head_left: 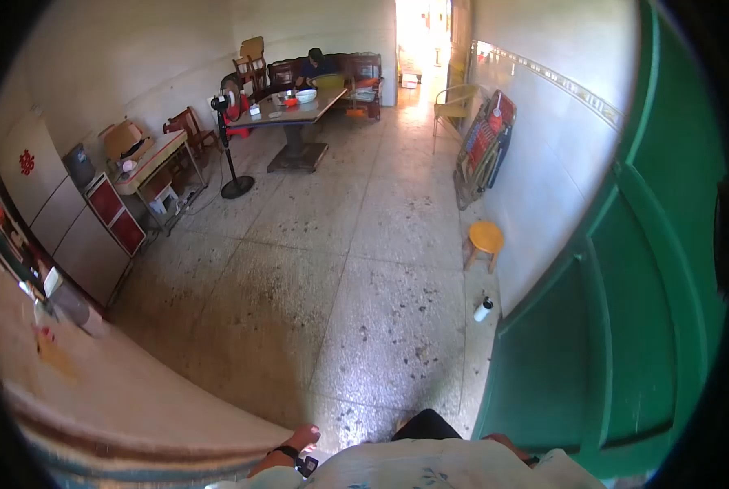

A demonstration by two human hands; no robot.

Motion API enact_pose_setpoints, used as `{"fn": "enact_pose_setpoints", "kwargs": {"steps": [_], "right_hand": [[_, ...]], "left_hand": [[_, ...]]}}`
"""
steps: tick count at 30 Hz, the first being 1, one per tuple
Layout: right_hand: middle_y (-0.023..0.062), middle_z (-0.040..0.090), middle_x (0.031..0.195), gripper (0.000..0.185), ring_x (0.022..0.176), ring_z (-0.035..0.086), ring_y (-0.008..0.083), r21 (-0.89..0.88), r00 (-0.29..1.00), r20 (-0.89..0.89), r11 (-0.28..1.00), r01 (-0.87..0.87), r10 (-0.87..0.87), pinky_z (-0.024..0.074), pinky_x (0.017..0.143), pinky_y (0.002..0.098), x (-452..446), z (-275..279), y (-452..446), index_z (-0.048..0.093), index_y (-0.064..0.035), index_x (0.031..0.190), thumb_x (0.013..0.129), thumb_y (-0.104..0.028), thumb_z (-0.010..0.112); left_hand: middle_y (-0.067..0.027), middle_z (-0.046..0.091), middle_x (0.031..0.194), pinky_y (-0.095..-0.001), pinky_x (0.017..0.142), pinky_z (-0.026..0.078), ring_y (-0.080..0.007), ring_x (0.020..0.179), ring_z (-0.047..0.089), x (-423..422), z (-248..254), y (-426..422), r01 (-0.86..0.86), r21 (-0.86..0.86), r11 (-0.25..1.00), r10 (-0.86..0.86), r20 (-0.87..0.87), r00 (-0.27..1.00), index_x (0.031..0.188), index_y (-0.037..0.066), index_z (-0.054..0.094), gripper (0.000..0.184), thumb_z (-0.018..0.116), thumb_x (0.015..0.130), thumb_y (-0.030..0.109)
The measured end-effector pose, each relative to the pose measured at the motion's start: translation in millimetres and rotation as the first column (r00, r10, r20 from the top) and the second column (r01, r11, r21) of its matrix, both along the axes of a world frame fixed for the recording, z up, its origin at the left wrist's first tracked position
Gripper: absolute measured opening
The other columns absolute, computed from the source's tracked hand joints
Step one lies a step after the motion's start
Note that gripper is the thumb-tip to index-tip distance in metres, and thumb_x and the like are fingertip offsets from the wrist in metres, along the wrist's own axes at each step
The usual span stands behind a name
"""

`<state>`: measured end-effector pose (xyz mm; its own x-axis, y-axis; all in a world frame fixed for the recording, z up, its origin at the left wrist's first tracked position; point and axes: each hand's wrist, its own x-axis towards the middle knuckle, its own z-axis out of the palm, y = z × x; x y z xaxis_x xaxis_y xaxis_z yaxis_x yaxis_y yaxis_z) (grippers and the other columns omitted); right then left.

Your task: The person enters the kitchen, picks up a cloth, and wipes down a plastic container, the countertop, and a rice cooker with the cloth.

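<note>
My left hand [304, 438] shows small at the bottom edge, beside the pale wall on the left. A dark band and a small black device are at its wrist. Its fingers look loosely bent and apart, with nothing visible in them. Part of my right hand [507, 445] shows at the bottom, right of my dark-clad knee [428, 425] and close to the green door [544, 383]; its fingers are hidden. A white bottle with a black lid [483, 310] stands on the floor by the right wall, in front of a round wooden stool [486, 237].
Ahead stand a black fan [236, 187] and a table [287, 118] with bowls. A person [315, 65] sits on a dark wooden bench behind it. Folded chairs [485, 147] lean on the right wall. A side table [148, 163] and cabinet [79, 228] line the left.
</note>
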<state>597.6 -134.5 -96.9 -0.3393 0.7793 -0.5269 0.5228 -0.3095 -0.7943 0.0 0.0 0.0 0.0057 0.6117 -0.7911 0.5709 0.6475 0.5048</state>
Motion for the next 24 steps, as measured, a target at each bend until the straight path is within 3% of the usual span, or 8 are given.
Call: {"fn": "enact_pose_setpoints", "kwargs": {"steps": [3, 7, 10, 13, 16, 17, 21, 24], "right_hand": [[0.0108, 0.06, 0.073, 0.006, 0.064, 0.061, 0.0248, -0.097, 0.874, 0.197, 0.878, 0.468, -0.444, 0.0512, 0.056, 0.0382, 3, -15, 25, 0.058, -0.0057, 0.083, 0.078, -0.008, 0.056], [0.0107, 0.06, 0.071, 0.005, 0.062, 0.061, 0.0244, -0.247, 0.858, 0.25, 0.827, 0.504, -0.448, 0.0512, 0.054, 0.0379, 31, -7, 118, 0.058, -0.005, 0.082, 0.078, -0.007, 0.056], [0.0107, 0.06, 0.071, 0.005, 0.061, 0.061, 0.0241, -0.286, 0.868, 0.23, 0.822, 0.492, -0.439, 0.0512, 0.052, 0.0377, 59, -2, 203, 0.057, -0.0045, 0.082, 0.078, -0.006, 0.055], [0.0107, 0.059, 0.07, 0.004, 0.06, 0.061, 0.0237, -0.363, 0.858, 0.143, 0.78, 0.509, -0.493, 0.0512, 0.05, 0.0375, 86, 10, 316, 0.056, -0.0039, 0.081, 0.078, -0.005, 0.054], [0.0118, 0.059, 0.069, 0.005, 0.057, 0.061, 0.023, -0.775, 0.617, -0.203, 0.51, 0.373, -0.76, 0.0514, 0.045, 0.038, 120, 22, 454, 0.056, -0.0018, 0.081, 0.078, -0.004, 0.052], [0.0132, 0.058, 0.069, 0.008, 0.055, 0.061, 0.0242, -0.273, 0.79, 0.19, 0.742, 0.613, -0.583, 0.0521, 0.045, 0.0373, 60, 111, 504, 0.054, -0.0002, 0.083, 0.079, -0.005, 0.05], [0.0104, 0.059, 0.074, 0.015, 0.059, 0.061, 0.0222, -0.153, 0.813, -0.031, 0.807, 0.571, -0.581, 0.05, 0.046, 0.033, 34, 133, 640, 0.054, -0.0021, 0.094, 0.084, -0.011, 0.048], [0.0117, 0.059, 0.073, 0.02, 0.06, 0.062, 0.0214, -0.06, 0.841, 0.101, 0.84, 0.539, -0.532, 0.0506, 0.049, 0.0318, -8, 161, 710, 0.057, 0.0022, 0.081, 0.081, -0.015, 0.047]], "left_hand": [[-0.0138, 0.06, 0.076, -0.0359, 0.05, 0.052, -0.0226, 0.06, 0.062, -17, -16, 109, -0.044, 0.032, 0.999, 0.045, -0.034, 0.998, 0.102, 0.003, 0.054, 0.029, 0.052, 0.078, 0.018], [-0.014, 0.058, 0.073, -0.0355, 0.048, 0.051, -0.0233, 0.058, 0.062, 11, -11, 174, -0.151, -0.006, 0.988, 0.151, 0.055, 0.987, 0.089, 0.002, 0.054, 0.017, 0.051, 0.077, 0.014], [-0.0144, 0.058, 0.079, -0.0353, 0.049, 0.052, -0.0234, 0.062, 0.062, 26, 35, 231, 0.407, -0.021, 0.913, -0.405, -0.167, 0.899, 0.089, 0.001, 0.055, 0.017, 0.05, 0.078, 0.013], [-0.0129, 0.057, 0.083, -0.0352, 0.05, 0.052, -0.0233, 0.064, 0.062, 36, 54, 270, 0.084, 0.165, 0.983, -0.082, -0.016, 0.996, 0.093, 0.0, 0.054, 0.022, 0.053, 0.079, 0.016], [-0.0114, 0.057, 0.087, -0.0342, 0.052, 0.052, -0.0232, 0.066, 0.062, 36, 52, 305, -0.023, 0.089, 0.996, 0.017, 0.061, 0.998, 0.1, 0.003, 0.053, 0.028, 0.057, 0.078, 0.02], [-0.0113, 0.057, 0.088, -0.0344, 0.053, 0.052, -0.0231, 0.067, 0.062, 37, 58, 322, -0.089, 0.059, 0.994, 0.082, 0.117, 0.99, 0.102, 0.004, 0.052, 0.03, 0.058, 0.077, 0.021], [-0.0097, 0.058, 0.081, -0.0334, 0.053, 0.051, -0.0212, 0.067, 0.062, 26, 62, 379, -0.03, 0.027, 0.999, 0.03, 0.02, 0.999, 0.092, 0.007, 0.057, 0.021, 0.056, 0.077, 0.021], [-0.0089, 0.056, 0.069, -0.0352, 0.056, 0.049, -0.0213, 0.071, 0.061, -9, 22, 424, 0.163, -0.092, 0.982, -0.161, 0.026, 0.987, 0.078, 0.006, 0.06, 0.021, 0.056, 0.075, 0.026]]}}
